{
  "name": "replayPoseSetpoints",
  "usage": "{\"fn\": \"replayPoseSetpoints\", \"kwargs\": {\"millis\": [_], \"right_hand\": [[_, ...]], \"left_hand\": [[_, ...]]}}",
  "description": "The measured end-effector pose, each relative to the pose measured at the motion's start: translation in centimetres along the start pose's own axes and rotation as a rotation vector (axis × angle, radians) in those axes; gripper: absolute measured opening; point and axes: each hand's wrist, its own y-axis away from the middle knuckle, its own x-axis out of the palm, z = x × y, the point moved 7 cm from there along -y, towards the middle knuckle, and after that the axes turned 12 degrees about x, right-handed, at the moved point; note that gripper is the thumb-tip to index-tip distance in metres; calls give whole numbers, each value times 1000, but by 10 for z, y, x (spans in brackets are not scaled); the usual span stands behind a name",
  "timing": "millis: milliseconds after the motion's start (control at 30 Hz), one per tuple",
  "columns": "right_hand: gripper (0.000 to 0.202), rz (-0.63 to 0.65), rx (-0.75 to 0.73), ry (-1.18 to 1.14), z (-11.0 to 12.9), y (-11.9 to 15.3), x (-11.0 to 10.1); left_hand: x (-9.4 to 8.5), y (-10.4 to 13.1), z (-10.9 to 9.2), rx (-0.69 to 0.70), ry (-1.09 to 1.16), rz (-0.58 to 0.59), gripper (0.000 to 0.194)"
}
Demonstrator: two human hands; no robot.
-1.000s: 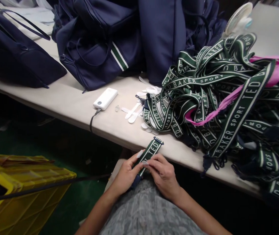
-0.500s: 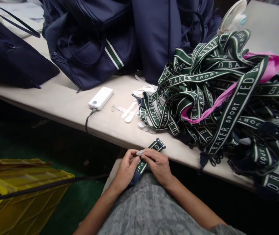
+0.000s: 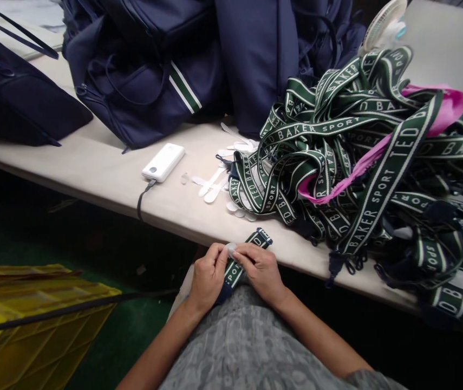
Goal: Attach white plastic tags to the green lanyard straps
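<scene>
A small whitish tab with a rounded end (image 3: 231, 248) is pinched between the fingertips of my left hand (image 3: 209, 276) and my right hand (image 3: 262, 272). Right beneath it, a green webbing strap with white lettering (image 3: 234, 274) lies across my lap, its far end resting near the table edge. My fingers cover part of this strap. Several similar white tabs (image 3: 214, 189) are scattered on the table ahead. A large tangled heap of lettered straps (image 3: 308, 130) spreads over the right side, with a pink band (image 3: 355, 172) running through it.
Navy bags (image 3: 142, 81) stand along the back of the table (image 3: 105, 162). A white power bank (image 3: 163, 162) with a dark cable sits near the front edge. To the lower left is a yellow crate (image 3: 48, 325); a small fan (image 3: 383, 27) is at the back right.
Both hands have turned the whitish tab so that more of its rounded face shows, and my left fingers have curled in closer. The strap remains in my lap.
</scene>
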Motion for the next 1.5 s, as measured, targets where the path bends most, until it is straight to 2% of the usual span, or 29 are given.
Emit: {"fn": "replayPoseSetpoints", "kwargs": {"millis": [200,267,333,433,533,633,733,800,867,933,1033,1133,1233,1400,1500], "right_hand": [[14,-60,-9,71,4,-2,2],[14,-77,14,96,3,-3,2],[14,-89,55,104,1,-4,2],[12,-81,136,104,-2,-6,0],[12,-53,240,100,-7,-9,-1],[3,-20,325,31,-12,-10,-1],[17,26,346,-45,-13,-11,1],[14,36,328,-34,-12,-10,2],[10,16,289,-14,-10,-8,2],[9,-14,242,-9,-9,-6,2],[8,-54,172,12,-10,-1,2],[7,-67,134,51,-14,2,5],[8,-63,105,70,-16,5,7],[4,-118,56,1,-7,7,1],[7,-122,-54,49,3,8,0]], "left_hand": [[-1,4,-2,77,-127,-32,14],[-2,4,-8,169,-194,-50,7],[-1,5,-18,323,-309,-57,5],[2,10,-28,543,-418,-43,13],[4,16,-29,689,-417,-18,24],[5,20,-27,783,-406,-7,31],[5,21,-30,808,-380,-10,33],[2,20,-35,781,-361,-27,30],[-2,16,-38,675,-303,-42,22],[-7,10,-34,466,-167,-72,13],[-9,6,-10,56,162,-125,14],[-1,7,9,-197,384,-86,18],[2,4,15,-247,401,-18,16],[2,-1,14,-287,504,-85,20],[12,-4,9,-277,536,-53,23]]}}
